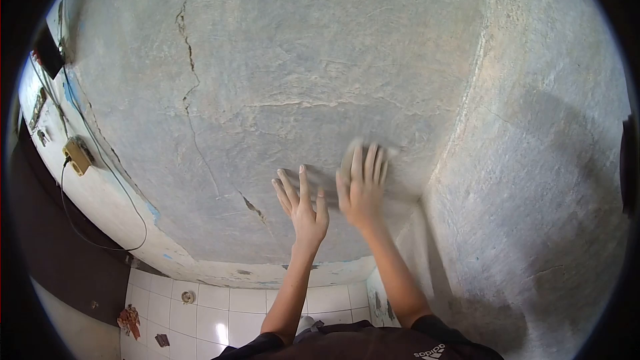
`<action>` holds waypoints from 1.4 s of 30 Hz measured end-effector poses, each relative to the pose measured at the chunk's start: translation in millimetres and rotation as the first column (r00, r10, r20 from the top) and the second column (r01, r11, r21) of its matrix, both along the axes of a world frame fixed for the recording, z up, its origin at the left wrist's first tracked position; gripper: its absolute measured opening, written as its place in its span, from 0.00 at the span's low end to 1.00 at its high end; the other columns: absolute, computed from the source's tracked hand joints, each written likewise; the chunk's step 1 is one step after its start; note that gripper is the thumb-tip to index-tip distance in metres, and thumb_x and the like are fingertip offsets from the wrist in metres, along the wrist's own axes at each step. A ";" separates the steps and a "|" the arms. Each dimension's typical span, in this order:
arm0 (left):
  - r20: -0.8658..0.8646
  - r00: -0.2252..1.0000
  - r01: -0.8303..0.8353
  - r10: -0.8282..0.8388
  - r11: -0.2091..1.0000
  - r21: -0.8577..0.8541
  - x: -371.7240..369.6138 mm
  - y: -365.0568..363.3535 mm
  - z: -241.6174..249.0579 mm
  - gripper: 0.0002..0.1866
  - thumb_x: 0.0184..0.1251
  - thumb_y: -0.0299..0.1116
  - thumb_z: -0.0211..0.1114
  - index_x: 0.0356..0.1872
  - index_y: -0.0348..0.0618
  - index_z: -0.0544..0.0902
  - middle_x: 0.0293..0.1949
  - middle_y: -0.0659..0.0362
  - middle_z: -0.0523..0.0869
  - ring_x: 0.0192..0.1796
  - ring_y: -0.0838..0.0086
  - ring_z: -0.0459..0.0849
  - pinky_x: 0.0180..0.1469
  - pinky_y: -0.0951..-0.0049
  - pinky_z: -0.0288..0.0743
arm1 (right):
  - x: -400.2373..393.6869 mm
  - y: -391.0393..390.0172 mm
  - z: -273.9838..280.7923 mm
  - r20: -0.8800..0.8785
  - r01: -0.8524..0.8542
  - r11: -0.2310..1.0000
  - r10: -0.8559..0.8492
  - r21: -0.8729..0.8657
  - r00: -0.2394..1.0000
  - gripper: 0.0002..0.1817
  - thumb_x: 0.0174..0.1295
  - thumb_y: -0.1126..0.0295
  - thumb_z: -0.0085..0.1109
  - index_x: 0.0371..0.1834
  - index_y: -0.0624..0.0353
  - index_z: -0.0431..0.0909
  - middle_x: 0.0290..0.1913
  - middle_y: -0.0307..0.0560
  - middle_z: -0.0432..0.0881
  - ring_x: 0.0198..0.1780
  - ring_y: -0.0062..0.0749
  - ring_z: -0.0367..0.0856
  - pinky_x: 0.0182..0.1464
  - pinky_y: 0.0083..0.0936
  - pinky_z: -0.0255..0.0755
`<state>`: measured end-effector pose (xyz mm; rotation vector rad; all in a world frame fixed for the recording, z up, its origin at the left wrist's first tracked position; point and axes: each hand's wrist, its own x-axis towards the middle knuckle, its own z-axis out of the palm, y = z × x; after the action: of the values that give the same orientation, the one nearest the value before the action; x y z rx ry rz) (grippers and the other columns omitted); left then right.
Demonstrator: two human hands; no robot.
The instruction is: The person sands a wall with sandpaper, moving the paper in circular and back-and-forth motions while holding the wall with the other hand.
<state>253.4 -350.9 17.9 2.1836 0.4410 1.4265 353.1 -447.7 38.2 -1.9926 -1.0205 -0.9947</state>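
Observation:
A grey, rough-plastered wall [287, 47] fills most of the view, and both hands are up against its lower part. My left hand [305, 210] is open, its fingers spread, and nothing shows in it. Beside it, my right hand [364, 190] is smeared by motion, with its fingers stretched upward over a pale flat piece [359, 143]. Blurred edges of that piece stick out past the fingertips; its kind cannot be made out. A horizontal ridge of rough plaster [300, 103] runs above the hands.
A long crack [189, 50] runs down the wall, with a chipped gap [251, 207] lower down. On the left are a yellowish socket [79, 155] and a looping cable [107, 143]. A side wall [533, 180] meets at right. White floor tiles [213, 307] lie below, with a crumpled cloth-like thing [129, 320].

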 end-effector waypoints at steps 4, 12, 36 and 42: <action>-0.031 0.999 -0.031 0.031 1.000 0.006 -11.7 15.7 4.4 0.31 0.78 0.41 0.55 0.79 0.49 0.63 0.81 0.36 0.42 0.81 0.33 0.33 0.76 0.33 0.33 | -8.0 18.9 -6.1 0.009 0.001 1.000 -0.001 0.001 1.000 0.37 0.75 0.53 0.47 0.79 0.68 0.55 0.79 0.75 0.52 0.79 0.76 0.46 0.75 0.72 0.38; -0.082 0.992 -0.093 0.092 0.996 -0.010 -29.5 40.3 32.2 0.32 0.80 0.44 0.53 0.80 0.49 0.60 0.83 0.40 0.40 0.82 0.38 0.31 0.78 0.37 0.32 | -8.3 33.7 83.3 0.143 0.023 1.000 -0.023 0.001 0.989 0.37 0.74 0.54 0.47 0.81 0.62 0.54 0.80 0.70 0.53 0.80 0.72 0.48 0.77 0.68 0.40; -0.164 0.982 -0.063 0.096 0.979 0.196 -141.8 212.2 40.5 0.28 0.78 0.41 0.55 0.77 0.54 0.69 0.83 0.42 0.45 0.82 0.36 0.30 0.74 0.32 0.19 | -97.6 155.3 93.3 0.057 0.147 0.985 -0.153 0.089 0.987 0.41 0.77 0.51 0.43 0.82 0.70 0.45 0.80 0.78 0.42 0.82 0.72 0.36 0.78 0.65 0.30; -0.195 0.981 0.046 -0.013 0.985 0.168 -143.2 214.5 33.6 0.28 0.82 0.46 0.46 0.78 0.51 0.66 0.82 0.39 0.41 0.81 0.37 0.25 0.73 0.32 0.15 | -134.5 187.3 50.8 0.105 0.128 0.985 -0.140 0.114 0.985 0.39 0.76 0.49 0.45 0.81 0.64 0.53 0.80 0.72 0.50 0.81 0.72 0.44 0.77 0.66 0.40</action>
<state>110.2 -136.4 51.5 2.4699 0.3623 1.2831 218.5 -260.4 89.0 -1.9558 -0.8817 -1.2210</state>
